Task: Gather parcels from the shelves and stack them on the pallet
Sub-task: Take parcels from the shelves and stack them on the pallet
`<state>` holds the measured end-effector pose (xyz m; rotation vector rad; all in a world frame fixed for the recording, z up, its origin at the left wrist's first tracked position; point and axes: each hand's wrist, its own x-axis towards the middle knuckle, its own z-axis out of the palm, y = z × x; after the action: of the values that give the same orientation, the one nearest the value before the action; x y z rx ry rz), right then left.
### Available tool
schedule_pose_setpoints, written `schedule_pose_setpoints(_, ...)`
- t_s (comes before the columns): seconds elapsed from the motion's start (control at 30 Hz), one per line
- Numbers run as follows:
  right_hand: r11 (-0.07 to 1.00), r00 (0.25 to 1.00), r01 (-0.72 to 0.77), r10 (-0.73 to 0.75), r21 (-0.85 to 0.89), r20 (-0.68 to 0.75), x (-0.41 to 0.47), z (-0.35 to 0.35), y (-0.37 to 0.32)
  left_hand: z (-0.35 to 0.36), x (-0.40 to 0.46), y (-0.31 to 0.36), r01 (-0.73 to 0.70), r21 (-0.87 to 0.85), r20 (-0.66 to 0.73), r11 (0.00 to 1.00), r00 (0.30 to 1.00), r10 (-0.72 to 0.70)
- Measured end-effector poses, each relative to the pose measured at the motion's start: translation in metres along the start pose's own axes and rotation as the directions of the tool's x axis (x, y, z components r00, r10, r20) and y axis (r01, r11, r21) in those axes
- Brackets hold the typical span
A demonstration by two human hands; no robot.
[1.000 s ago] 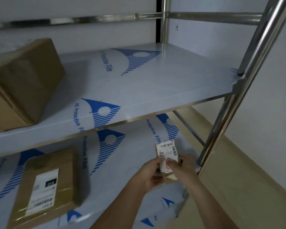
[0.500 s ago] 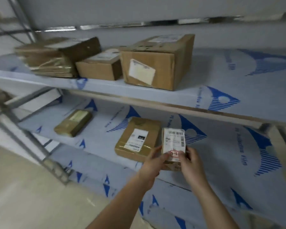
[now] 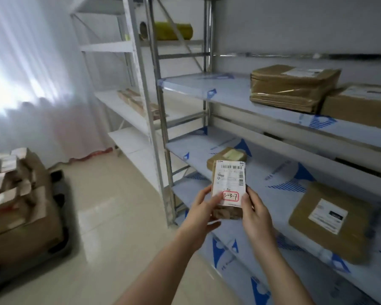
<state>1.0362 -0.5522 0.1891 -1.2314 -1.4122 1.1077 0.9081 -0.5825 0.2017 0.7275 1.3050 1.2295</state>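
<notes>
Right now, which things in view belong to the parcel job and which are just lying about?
Job: small parcel held by left hand and right hand; shelf parcels; stacked pallet.
Lying about: yellow roll; curtain.

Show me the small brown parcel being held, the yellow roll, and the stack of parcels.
small brown parcel with white label [image 3: 228, 186], head view, on its label.
yellow roll [image 3: 174, 31], head view, mid-side.
stack of brown parcels [image 3: 15, 194], head view, front face.
</notes>
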Motion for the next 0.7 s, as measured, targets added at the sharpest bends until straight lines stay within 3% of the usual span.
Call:
schedule_pose_setpoints(0.3, 0.970, 0.897, -0.143, 0.044, 0.196, 0.440, -0.053, 0.283, -0.059, -0.276, -0.065, 0.048, -0.099, -0.121, -0.304, 0.988, 0.951, 0.058)
schedule_pose_setpoints(0.7, 0.989, 0.626, -0.094, -0.031, 0.115, 0.779, -0.102, 0.562, -0.075, -0.531, -0.132, 0.049, -0.214, -0.233, -0.654, 0.949, 0.756, 0.010)
